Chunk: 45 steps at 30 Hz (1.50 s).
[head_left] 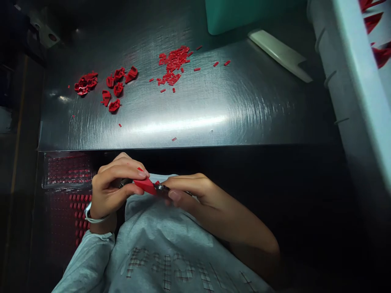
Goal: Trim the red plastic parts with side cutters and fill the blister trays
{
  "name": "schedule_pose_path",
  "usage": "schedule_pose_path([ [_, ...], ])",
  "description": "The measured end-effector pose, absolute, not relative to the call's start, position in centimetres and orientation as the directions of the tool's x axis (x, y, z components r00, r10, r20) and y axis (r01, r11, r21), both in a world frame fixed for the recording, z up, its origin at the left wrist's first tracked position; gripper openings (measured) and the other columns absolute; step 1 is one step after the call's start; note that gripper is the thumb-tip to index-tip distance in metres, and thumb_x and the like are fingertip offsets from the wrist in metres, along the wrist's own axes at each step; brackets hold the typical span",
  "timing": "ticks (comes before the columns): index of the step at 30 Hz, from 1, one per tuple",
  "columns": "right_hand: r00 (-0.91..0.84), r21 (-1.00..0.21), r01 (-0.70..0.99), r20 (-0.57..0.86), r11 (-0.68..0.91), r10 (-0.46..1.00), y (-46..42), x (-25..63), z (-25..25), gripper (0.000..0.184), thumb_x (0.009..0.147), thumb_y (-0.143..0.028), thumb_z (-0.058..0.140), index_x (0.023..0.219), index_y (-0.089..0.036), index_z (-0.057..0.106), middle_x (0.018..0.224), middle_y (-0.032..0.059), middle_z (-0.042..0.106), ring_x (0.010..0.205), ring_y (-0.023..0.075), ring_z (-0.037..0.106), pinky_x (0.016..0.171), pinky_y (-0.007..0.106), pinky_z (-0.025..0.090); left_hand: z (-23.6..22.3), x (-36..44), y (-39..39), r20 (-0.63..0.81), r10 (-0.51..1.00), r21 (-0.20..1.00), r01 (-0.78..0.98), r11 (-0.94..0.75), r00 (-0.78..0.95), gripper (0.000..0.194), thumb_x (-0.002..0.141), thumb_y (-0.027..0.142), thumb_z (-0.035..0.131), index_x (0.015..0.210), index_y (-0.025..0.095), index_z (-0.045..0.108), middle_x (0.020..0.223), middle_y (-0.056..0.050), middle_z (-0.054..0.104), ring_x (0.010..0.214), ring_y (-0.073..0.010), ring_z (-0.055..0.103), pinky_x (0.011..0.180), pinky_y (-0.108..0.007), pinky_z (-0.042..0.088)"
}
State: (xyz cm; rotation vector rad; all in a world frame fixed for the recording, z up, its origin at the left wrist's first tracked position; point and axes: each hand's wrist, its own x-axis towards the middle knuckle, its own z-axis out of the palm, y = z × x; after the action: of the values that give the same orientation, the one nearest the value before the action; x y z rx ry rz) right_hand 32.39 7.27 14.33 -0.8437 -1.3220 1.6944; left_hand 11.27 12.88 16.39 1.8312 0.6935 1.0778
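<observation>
Between the thumb and fingers of my left hand [117, 181] is a red plastic part [145, 185], held in front of my body just below the table's front edge. My right hand [186, 191] grips small cutting pliers [161, 187], whose metal jaws meet the right end of the red part. The handles are mostly hidden in the palm, and the jaws are too small to show whether they are closed. On the metal table [195, 101] lie a cluster of similar red parts [117, 87] and a scattered heap of small red offcuts [174, 61].
A green bin [238, 18] stands at the back, beside a pale plastic strip [277, 53]. At the right rises a white container [354, 81] with red pieces inside. Below the table at left are clear trays [67, 169] with rows of red pieces.
</observation>
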Motion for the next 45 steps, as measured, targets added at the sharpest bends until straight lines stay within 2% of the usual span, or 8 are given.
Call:
schedule_pose_path([
  [4,-0.435,-0.977,-0.18,-0.028,-0.118,0.9,7.3,32.4,14.4,0.065,0.105,-0.073,0.041,0.068,-0.021,0.052,0.069,0.0002,0.058,0.064,0.015,0.049,0.062,0.031,0.039,16.5,11.3,12.9,0.407,0.779,0.871,0.054,-0.488,0.477,0.022,0.094,0.032,0.076,0.115,0.026,0.079,0.093,-0.005,0.079,0.082,-0.0187,0.071,0.068,-0.032,0.052],
  [8,-0.44,-0.979,-0.166,-0.037,-0.121,0.897,7.1,32.2,14.4,0.067,0.104,-0.075,0.036,0.067,-0.021,0.05,0.064,-0.0016,0.051,0.06,0.0143,0.046,0.06,0.031,0.037,16.4,11.6,12.8,0.435,0.805,0.846,0.125,-0.519,0.404,0.02,0.088,0.038,0.082,0.106,0.027,0.081,0.085,-0.004,0.077,0.072,-0.0182,0.069,0.064,-0.033,0.051],
  [11,-0.447,-0.982,-0.131,-0.066,-0.138,0.892,7.0,32.1,14.5,0.069,0.104,-0.077,0.031,0.068,-0.021,0.051,0.066,-0.0005,0.054,0.062,0.015,0.048,0.059,0.032,0.037,16.3,11.7,12.6,0.438,0.82,0.845,0.143,-0.516,0.367,0.019,0.085,0.04,0.084,0.1,0.028,0.081,0.082,-0.003,0.076,0.068,-0.018,0.068,0.063,-0.033,0.05],
  [13,-0.448,-0.983,-0.123,-0.067,-0.136,0.891,6.9,32.1,14.7,0.07,0.104,-0.077,0.029,0.069,-0.021,0.051,0.068,0.0,0.057,0.063,0.0153,0.049,0.059,0.032,0.037,16.3,11.8,12.6,0.439,0.816,0.849,0.125,-0.514,0.376,0.017,0.087,0.038,0.082,0.101,0.028,0.08,0.084,-0.003,0.077,0.07,-0.0178,0.069,0.063,-0.033,0.049],
  [16,-0.455,-0.984,-0.127,-0.051,-0.122,0.889,6.9,32.0,14.9,0.068,0.105,-0.076,0.03,0.069,-0.021,0.049,0.064,-0.002,0.052,0.06,0.0142,0.046,0.059,0.031,0.035,16.3,11.9,12.4,0.433,0.811,0.857,0.099,-0.505,0.392,0.016,0.092,0.039,0.078,0.104,0.028,0.078,0.085,-0.002,0.077,0.073,-0.0169,0.069,0.064,-0.032,0.049],
  [26,-0.445,-0.983,-0.161,-0.008,-0.089,0.895,7.0,32.1,14.9,0.062,0.11,-0.066,0.034,0.07,-0.02,0.045,0.064,-0.0038,0.047,0.059,0.0118,0.044,0.059,0.03,0.032,16.2,12.0,12.4,0.406,0.834,0.88,0.086,-0.467,0.374,0.016,0.092,0.04,0.077,0.104,0.029,0.077,0.084,-0.001,0.076,0.073,-0.016,0.067,0.065,-0.031,0.049],
  [34,-0.402,-0.985,-0.146,-0.021,-0.087,0.915,6.9,31.8,14.8,0.045,0.111,-0.04,0.039,0.07,-0.022,0.038,0.063,-0.0045,0.044,0.057,0.012,0.04,0.055,0.03,0.03,15.6,12.3,12.1,0.374,0.862,0.909,0.048,-0.414,0.343,0.015,0.094,0.037,0.076,0.106,0.028,0.076,0.087,-0.001,0.076,0.079,-0.0156,0.068,0.072,-0.031,0.052],
  [45,-0.377,-0.991,-0.111,-0.033,-0.08,0.925,7.1,31.2,14.6,0.046,0.109,-0.045,0.037,0.068,-0.023,0.037,0.057,-0.0062,0.037,0.053,0.0121,0.038,0.055,0.028,0.028,15.7,12.0,12.7,0.375,0.866,0.909,0.051,-0.413,0.331,0.018,0.088,0.037,0.083,0.101,0.026,0.079,0.081,-0.002,0.077,0.073,-0.0148,0.07,0.071,-0.028,0.053],
])
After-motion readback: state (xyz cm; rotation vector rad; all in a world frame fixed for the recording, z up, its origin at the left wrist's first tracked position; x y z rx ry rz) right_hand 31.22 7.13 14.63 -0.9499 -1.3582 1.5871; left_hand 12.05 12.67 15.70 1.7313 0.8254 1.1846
